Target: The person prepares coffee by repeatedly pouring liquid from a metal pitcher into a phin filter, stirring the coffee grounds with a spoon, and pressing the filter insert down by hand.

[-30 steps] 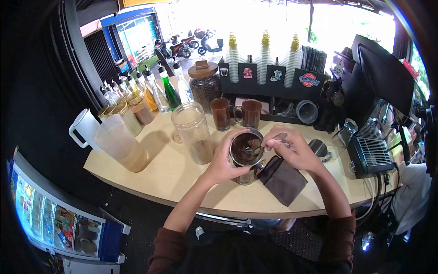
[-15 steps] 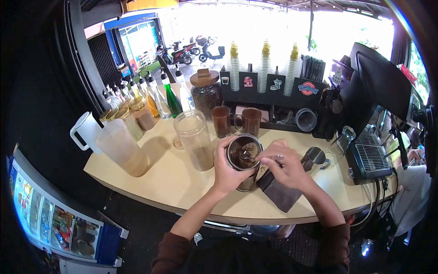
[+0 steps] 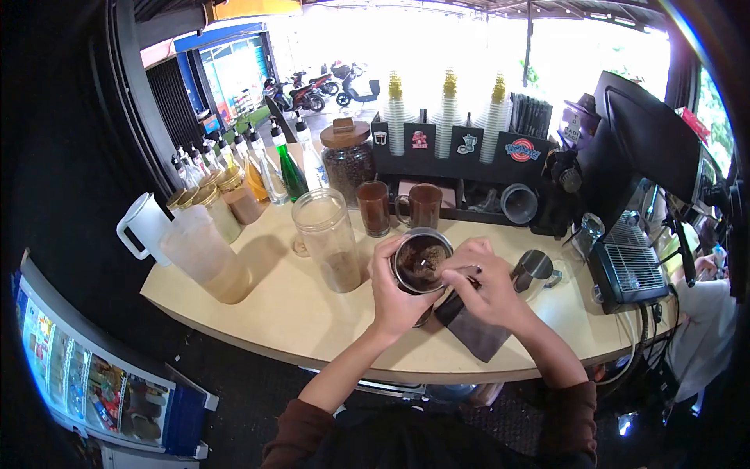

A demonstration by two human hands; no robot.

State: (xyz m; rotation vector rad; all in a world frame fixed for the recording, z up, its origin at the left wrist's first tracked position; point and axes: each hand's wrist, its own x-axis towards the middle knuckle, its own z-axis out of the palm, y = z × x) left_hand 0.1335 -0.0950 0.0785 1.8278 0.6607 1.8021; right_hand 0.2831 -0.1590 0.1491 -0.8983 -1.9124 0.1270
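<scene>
My left hand (image 3: 396, 299) is wrapped round a metal-rimmed cup (image 3: 407, 252), holding it above the counter's front half. Dark liquid with patches of brown froth shows inside. My right hand (image 3: 491, 288) pinches the handle of a spoon (image 3: 474, 270) at the cup's right rim; the spoon's lower end is hard to make out in the liquid. Under my right wrist lies a dark cloth (image 3: 478, 334). To the left stands a tall clear container (image 3: 332, 242) with brown contents low in it. Behind the cup are two glass mugs (image 3: 373, 209) (image 3: 424, 207) of brown drink.
A metal pitcher (image 3: 533, 270) stands to the right, near an espresso machine (image 3: 633, 266). Frosted jugs (image 3: 205, 254), pump bottles (image 3: 291, 168) and a coffee bean jar (image 3: 348, 168) line the left and back. Stacked cups (image 3: 447, 129) fill a black holder. Another person's sleeve (image 3: 707, 313) shows far right.
The spoon's end, visible in the cup before, is now harder to see, and the froth has shifted. My hands keep their holds; the whole view has moved slightly.
</scene>
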